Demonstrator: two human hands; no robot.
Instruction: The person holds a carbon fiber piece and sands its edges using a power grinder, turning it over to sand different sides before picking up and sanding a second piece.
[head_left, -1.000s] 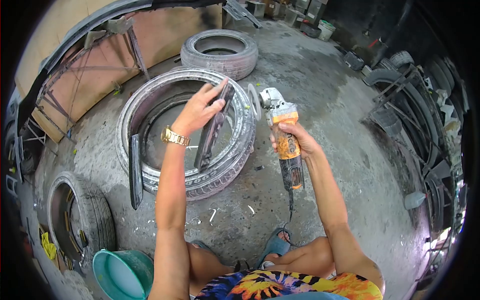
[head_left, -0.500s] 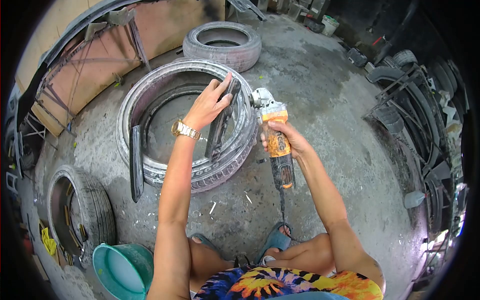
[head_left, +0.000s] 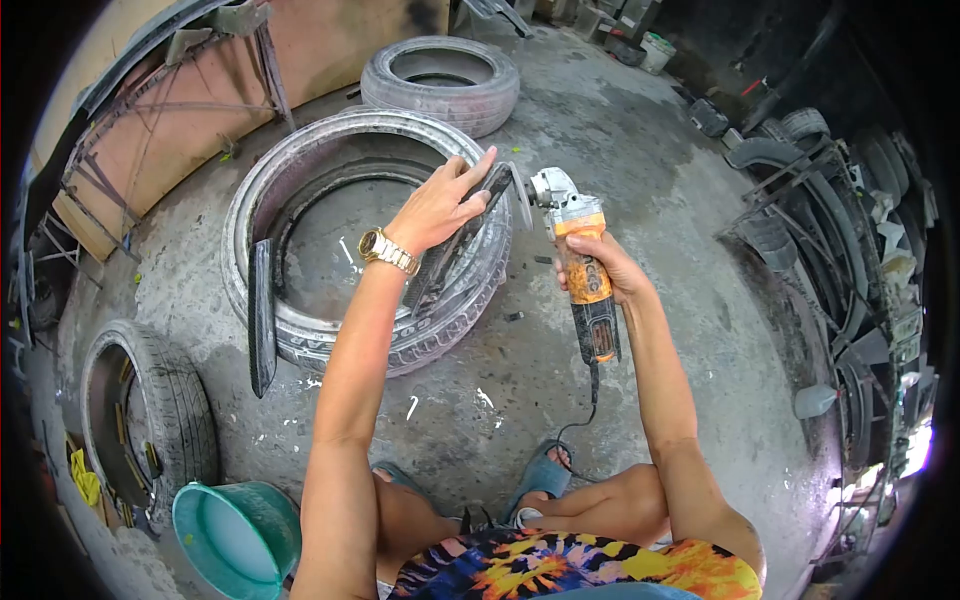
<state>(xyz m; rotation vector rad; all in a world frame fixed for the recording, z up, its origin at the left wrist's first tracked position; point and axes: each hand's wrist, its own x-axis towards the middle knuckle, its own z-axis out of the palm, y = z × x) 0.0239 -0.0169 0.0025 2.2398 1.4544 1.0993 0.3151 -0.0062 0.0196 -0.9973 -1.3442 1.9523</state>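
My right hand is wrapped round the orange and black body of an angle grinder, its thumb on top. The grinder's disc, seen nearly edge-on, is beside the upper end of a dark strip. That strip lies slanted across the large tyre, which rests flat on the floor. My left hand, with a gold watch at the wrist, presses on the strip's upper part, index finger stretched out and fingers apart. Another dark strip leans on the tyre's left edge.
A second tyre lies behind the large one. At lower left a tyre stands near a green bucket of whitish liquid. The grinder's cord runs down by my foot. Racks with tyres line the right side.
The grinder and my right hand have moved right. My left hand has shifted slightly right, still on the strip. The view has shifted a little, and more pale scraps show on the floor.
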